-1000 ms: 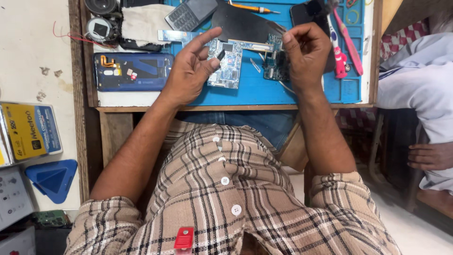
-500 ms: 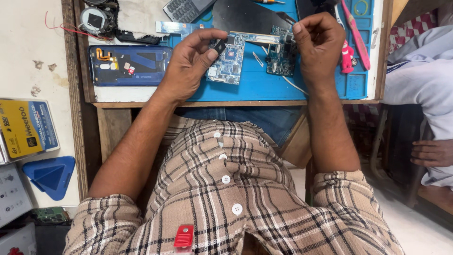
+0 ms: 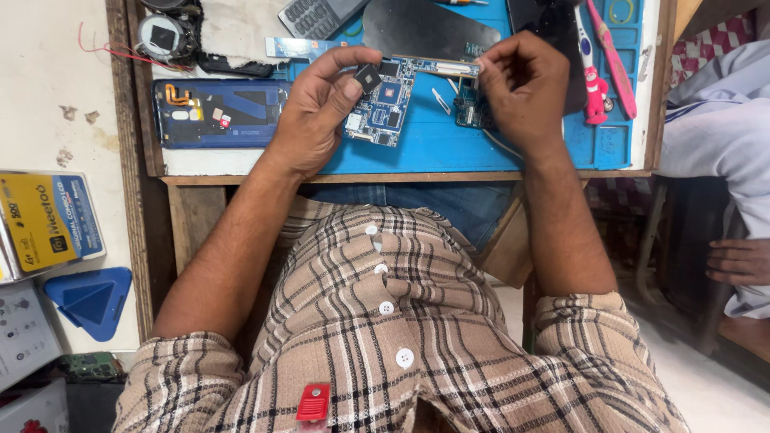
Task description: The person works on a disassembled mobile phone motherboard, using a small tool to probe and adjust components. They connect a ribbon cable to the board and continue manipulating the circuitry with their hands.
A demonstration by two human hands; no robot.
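Head camera, looking steeply down, close over workbench point(image 3: 401, 164)

yellow-blue box point(image 3: 50, 224) far left, grey box point(image 3: 24, 335) below

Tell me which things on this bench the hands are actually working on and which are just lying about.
In hand:
left hand pinching a small black chip
blue circuit board
right hand at the flat strip

Lying about:
opened phone back
calculator
pink toothbrush
blue triangular pick

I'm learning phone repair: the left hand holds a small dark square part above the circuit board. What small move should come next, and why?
Probably lower the small dark square part, pinched in the left hand, onto the circuit board just beneath it; the right hand already pinches the strip at the board's top.
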